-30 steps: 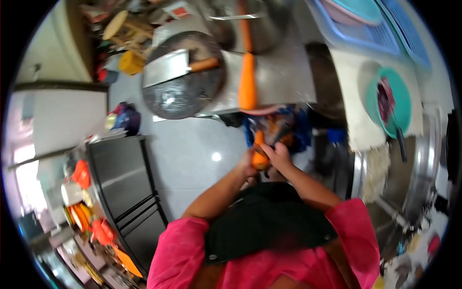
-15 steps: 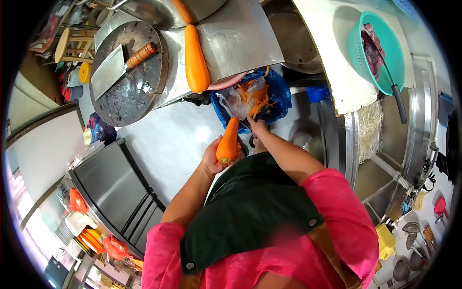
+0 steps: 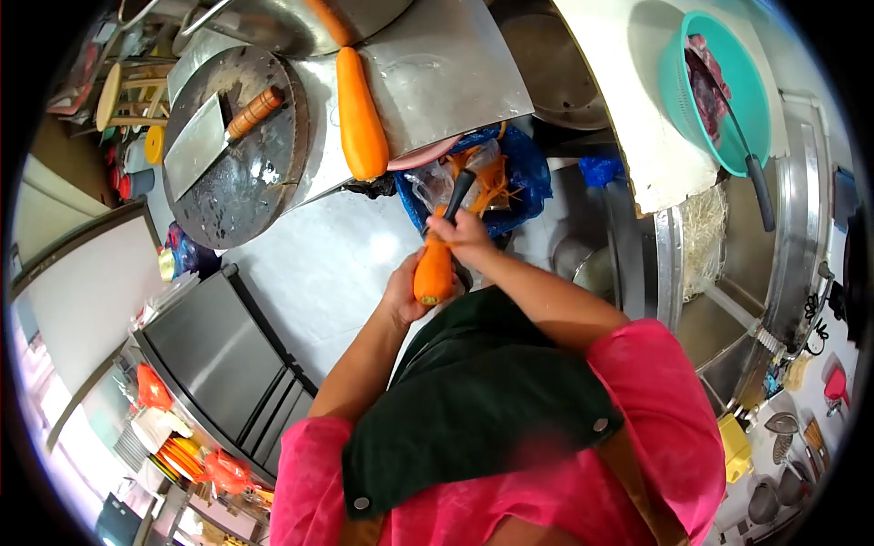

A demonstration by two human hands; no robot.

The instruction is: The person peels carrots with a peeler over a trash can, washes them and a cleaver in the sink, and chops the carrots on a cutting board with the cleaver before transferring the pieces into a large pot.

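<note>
A carrot [image 3: 433, 273] is gripped by its thick end in my left hand [image 3: 403, 289]. Closed round a black-handled tool [image 3: 462, 193], my right hand [image 3: 467, 234] is at the carrot's narrow end; the tool's working end is hidden by the fingers and carrot. Just beyond both hands stands a bin lined with a blue bag [image 3: 530, 173], with orange peelings [image 3: 492, 182] and clear plastic inside. Another carrot [image 3: 361, 123] lies on the steel table [image 3: 446, 77], its thick end near the table's edge.
A cleaver [image 3: 200, 146] rests on the round chopping board [image 3: 246, 196] at the left. To the right, a teal basket [image 3: 760, 109] holds meat and a black-handled knife [image 3: 760, 193], above a sink [image 3: 756, 218]. A grey cabinet [image 3: 214, 337] stands at lower left.
My right hand has come up from beside the bin to the carrot's narrow end, and the tool's black handle now shows upright. The carrot in my left hand has barely moved.
</note>
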